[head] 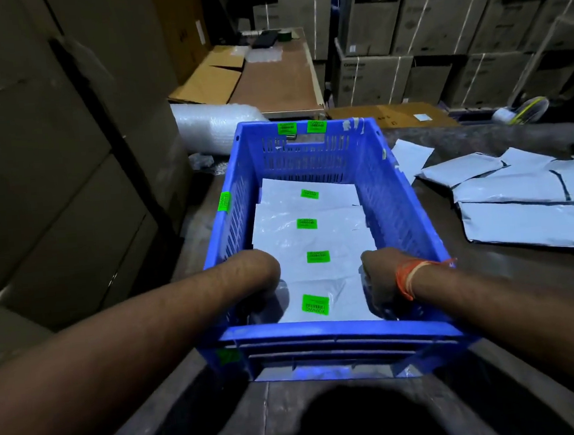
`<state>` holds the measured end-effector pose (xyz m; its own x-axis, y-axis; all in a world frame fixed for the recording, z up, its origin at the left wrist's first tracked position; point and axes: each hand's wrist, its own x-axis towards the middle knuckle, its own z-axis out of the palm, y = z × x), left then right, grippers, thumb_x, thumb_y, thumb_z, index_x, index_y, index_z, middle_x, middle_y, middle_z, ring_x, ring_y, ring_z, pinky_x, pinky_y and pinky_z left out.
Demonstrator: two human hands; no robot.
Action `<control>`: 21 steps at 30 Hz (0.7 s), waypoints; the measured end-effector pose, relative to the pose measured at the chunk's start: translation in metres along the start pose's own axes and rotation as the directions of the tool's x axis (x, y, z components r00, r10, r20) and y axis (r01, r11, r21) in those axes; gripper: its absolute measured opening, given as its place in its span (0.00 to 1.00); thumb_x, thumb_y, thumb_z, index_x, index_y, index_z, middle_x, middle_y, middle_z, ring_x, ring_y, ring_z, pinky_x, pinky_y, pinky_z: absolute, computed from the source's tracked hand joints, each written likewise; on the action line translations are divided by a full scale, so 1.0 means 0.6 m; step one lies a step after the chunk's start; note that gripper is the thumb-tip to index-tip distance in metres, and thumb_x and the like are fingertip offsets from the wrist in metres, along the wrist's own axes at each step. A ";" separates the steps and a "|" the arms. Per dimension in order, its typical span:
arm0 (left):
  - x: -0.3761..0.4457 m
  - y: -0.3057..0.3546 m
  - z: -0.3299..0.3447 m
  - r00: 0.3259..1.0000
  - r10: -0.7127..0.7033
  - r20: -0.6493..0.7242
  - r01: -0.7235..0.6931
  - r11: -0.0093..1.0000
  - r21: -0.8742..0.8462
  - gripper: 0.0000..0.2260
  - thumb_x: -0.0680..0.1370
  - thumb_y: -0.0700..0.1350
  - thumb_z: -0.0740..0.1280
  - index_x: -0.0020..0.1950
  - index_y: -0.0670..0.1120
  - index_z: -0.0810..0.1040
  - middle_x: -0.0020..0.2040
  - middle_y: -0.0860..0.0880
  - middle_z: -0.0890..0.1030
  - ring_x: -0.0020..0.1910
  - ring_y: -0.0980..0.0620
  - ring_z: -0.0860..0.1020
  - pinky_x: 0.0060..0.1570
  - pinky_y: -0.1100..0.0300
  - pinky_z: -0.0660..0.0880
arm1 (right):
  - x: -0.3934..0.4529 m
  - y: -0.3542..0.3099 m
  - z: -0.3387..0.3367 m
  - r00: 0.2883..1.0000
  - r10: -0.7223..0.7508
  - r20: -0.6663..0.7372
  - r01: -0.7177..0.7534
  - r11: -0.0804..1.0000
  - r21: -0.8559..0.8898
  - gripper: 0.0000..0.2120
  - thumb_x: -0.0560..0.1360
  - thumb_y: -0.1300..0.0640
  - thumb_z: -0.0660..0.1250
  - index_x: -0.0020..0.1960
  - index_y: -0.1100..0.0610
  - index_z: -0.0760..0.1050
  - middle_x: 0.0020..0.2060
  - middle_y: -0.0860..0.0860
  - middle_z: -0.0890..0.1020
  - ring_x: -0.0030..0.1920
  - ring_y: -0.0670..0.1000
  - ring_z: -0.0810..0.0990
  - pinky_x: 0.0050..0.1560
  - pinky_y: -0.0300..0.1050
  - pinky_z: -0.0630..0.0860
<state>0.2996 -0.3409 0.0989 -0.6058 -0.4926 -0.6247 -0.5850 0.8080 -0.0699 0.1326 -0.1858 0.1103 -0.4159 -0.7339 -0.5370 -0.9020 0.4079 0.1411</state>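
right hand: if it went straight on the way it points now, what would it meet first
Most likely the nearest white packet in the blue crate: the right hand points down at that packet's right edge and may be touching it. Its fingertips are hidden, so the depth is unclear.

Bubble wrap roll (pixel 216 126), stacked cartons (pixel 441 16)

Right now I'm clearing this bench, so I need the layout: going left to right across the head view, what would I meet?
Stacked cardboard boxes → blue crate holding labelled white parcels → loose white mailer bags.
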 end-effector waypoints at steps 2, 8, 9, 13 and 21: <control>-0.004 0.007 -0.007 1.000 0.012 0.007 -0.012 1.000 0.020 0.17 0.83 0.43 0.58 0.68 0.37 0.76 0.66 0.39 0.78 0.47 0.48 0.74 0.31 0.65 0.70 | -0.004 0.000 0.001 1.000 0.029 0.004 -0.029 1.000 0.008 0.30 0.63 0.55 0.78 0.61 0.59 0.71 0.56 0.56 0.82 0.54 0.57 0.82 0.47 0.44 0.80; -0.023 0.035 -0.040 0.991 -0.127 0.045 0.117 0.977 0.180 0.15 0.75 0.49 0.73 0.60 0.48 0.83 0.56 0.51 0.85 0.53 0.47 0.83 0.56 0.51 0.81 | -0.037 0.004 -0.012 0.997 0.016 -0.081 -0.011 0.999 0.050 0.30 0.68 0.51 0.77 0.63 0.60 0.68 0.61 0.59 0.78 0.59 0.61 0.79 0.51 0.47 0.76; -0.029 0.038 -0.052 0.994 -0.099 -0.053 0.106 0.982 0.155 0.15 0.74 0.48 0.74 0.59 0.48 0.83 0.54 0.52 0.85 0.53 0.48 0.83 0.56 0.51 0.81 | -0.046 0.010 -0.020 0.991 -0.002 -0.133 0.010 0.998 0.067 0.29 0.70 0.49 0.76 0.63 0.59 0.68 0.61 0.59 0.78 0.60 0.61 0.78 0.52 0.47 0.76; -0.064 0.054 -0.104 0.862 0.050 -0.505 -0.102 0.992 -0.075 0.16 0.74 0.53 0.74 0.60 0.52 0.80 0.56 0.52 0.84 0.59 0.48 0.80 0.57 0.54 0.77 | -0.081 0.046 -0.061 0.930 -0.050 -0.365 0.163 0.945 0.285 0.22 0.73 0.45 0.74 0.61 0.55 0.75 0.53 0.54 0.83 0.54 0.54 0.82 0.48 0.42 0.73; -0.063 0.191 -0.223 0.632 0.081 -0.771 -0.442 0.855 -0.272 0.09 0.75 0.47 0.72 0.55 0.52 0.83 0.52 0.53 0.84 0.49 0.55 0.80 0.45 0.64 0.71 | -0.100 0.215 -0.062 0.776 0.180 -0.605 0.269 0.772 0.576 0.04 0.73 0.55 0.73 0.46 0.53 0.80 0.31 0.50 0.85 0.33 0.44 0.84 0.46 0.47 0.81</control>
<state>0.1833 -0.2728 0.2182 -0.8458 -0.4948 0.1995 -0.3791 0.8205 0.4278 0.0366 -0.1093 0.1915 -0.5550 -0.8243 0.1115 -0.7419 0.4299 -0.5146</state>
